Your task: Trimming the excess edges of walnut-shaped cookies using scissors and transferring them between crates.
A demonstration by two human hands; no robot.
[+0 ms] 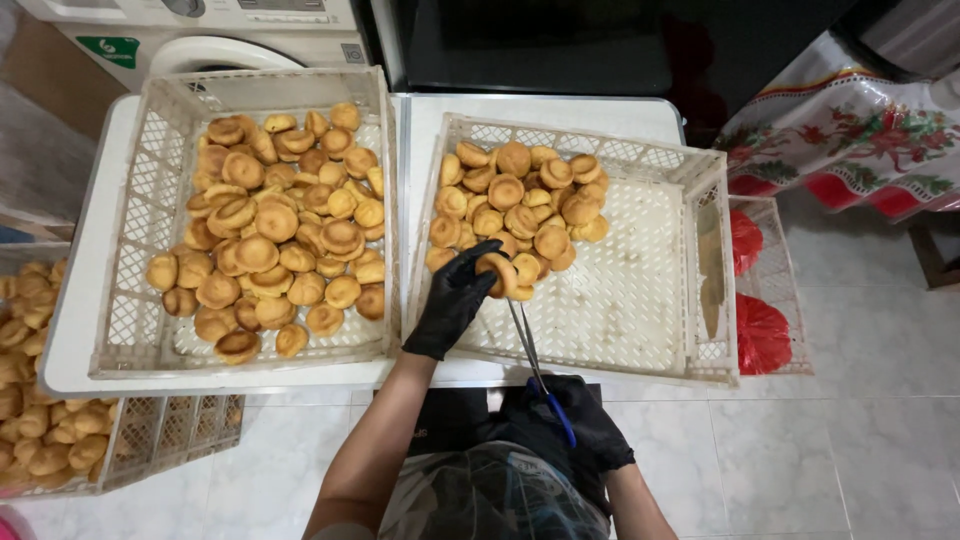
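Over right crate (660, 300): left hand (455, 297) clamps bun (497, 272) clear of pile; right hand (580, 425) closed on scissors (528, 350), blades pointing at bun.

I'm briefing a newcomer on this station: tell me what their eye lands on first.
First, the two white crates side by side on the white table, both holding golden round pastries, the left heaped fuller. Then the black-gloved hands: the left hand holds one pastry over the right crate, while the right hand works blue-handled scissors toward it.
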